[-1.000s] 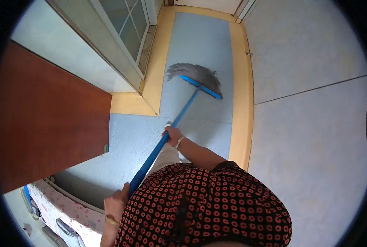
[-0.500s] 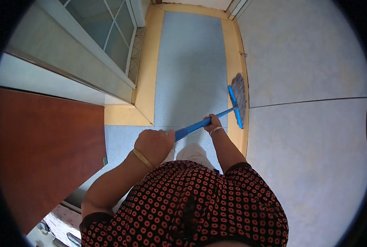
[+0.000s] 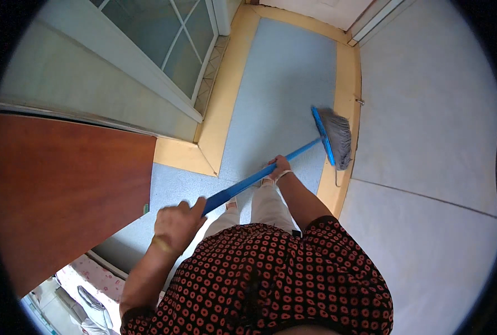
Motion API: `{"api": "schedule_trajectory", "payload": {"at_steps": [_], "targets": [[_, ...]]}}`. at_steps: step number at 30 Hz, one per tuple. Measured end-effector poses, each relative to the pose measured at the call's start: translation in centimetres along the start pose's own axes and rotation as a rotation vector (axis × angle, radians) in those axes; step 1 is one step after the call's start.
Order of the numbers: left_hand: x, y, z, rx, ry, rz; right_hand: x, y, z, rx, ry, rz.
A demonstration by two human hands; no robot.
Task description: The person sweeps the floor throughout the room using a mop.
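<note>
A blue-handled flat mop point(image 3: 248, 180) slants across in front of me. My left hand point(image 3: 177, 223) is closed round the top end of its handle, near my waist. Lower down the shaft, my right hand point(image 3: 279, 167) grips it with the fingers wrapped round. The mop's blue bar carries a grey fringed mop head point(image 3: 336, 138). It rests on the floor at the right, spread over the yellow border and partly on the blue-grey floor point(image 3: 282, 78).
A pale wall point(image 3: 421, 128) with a seam runs along the right. At the left stand a reddish-brown wooden panel point(image 3: 70, 190) and a white-framed glass door point(image 3: 176, 44). A pinkish patterned cloth point(image 3: 95, 273) lies at the lower left. A small doorstop-like fitting point(image 3: 360, 101) juts from the right wall.
The mop head has drawn back from the wall's foot, with its strands now trailing toward the wall. My left hand has moved left and down with the handle end. The view has turned.
</note>
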State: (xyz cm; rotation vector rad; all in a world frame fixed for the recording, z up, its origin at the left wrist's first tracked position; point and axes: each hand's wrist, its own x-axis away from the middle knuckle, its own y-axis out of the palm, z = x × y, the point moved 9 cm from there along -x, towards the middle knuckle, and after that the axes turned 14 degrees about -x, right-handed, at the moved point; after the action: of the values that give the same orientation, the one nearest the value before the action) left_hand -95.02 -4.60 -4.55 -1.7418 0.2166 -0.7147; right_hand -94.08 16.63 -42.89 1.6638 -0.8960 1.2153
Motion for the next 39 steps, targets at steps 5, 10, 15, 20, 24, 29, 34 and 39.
{"api": "schedule_trajectory", "payload": {"at_steps": [5, 10, 15, 20, 24, 29, 34, 39], "targets": [[4.9, 0.3, -1.4, 0.076, -0.299, -0.135, 3.9, 8.0, 1.5, 0.919, -0.417, -0.291], [11.8, -0.4, -0.1, 0.24, -0.547, -0.223, 6.1, 9.1, 11.7, 0.536, 0.078, -0.329], [17.7, 2.5, 2.9, 1.016, -1.09, -0.157, 10.2, 9.3, 13.1, 0.639, 0.364, -0.247], [12.1, 1.1, 4.5, 0.711, -0.886, -0.289, 8.5, 10.5, 9.8, 0.69, 0.376, -0.232], [5.3, 0.2, 3.5, 0.541, -0.711, -0.277, 1.4, 14.0, 6.4, 0.663, 0.209, -0.381], [-4.7, -1.0, 0.7, 0.375, -0.532, -0.236, -0.2, 21.4, -3.3, 0.432, 0.001, -0.38], [-15.5, -4.8, -2.1, 0.308, -0.274, -0.092, -3.6, 24.3, -11.7, 0.209, 0.114, -0.299], [-27.0, -7.8, -3.5, 0.044, 0.042, -0.134, -6.3, 25.8, -21.6, 0.07, 0.006, -0.286]]}}
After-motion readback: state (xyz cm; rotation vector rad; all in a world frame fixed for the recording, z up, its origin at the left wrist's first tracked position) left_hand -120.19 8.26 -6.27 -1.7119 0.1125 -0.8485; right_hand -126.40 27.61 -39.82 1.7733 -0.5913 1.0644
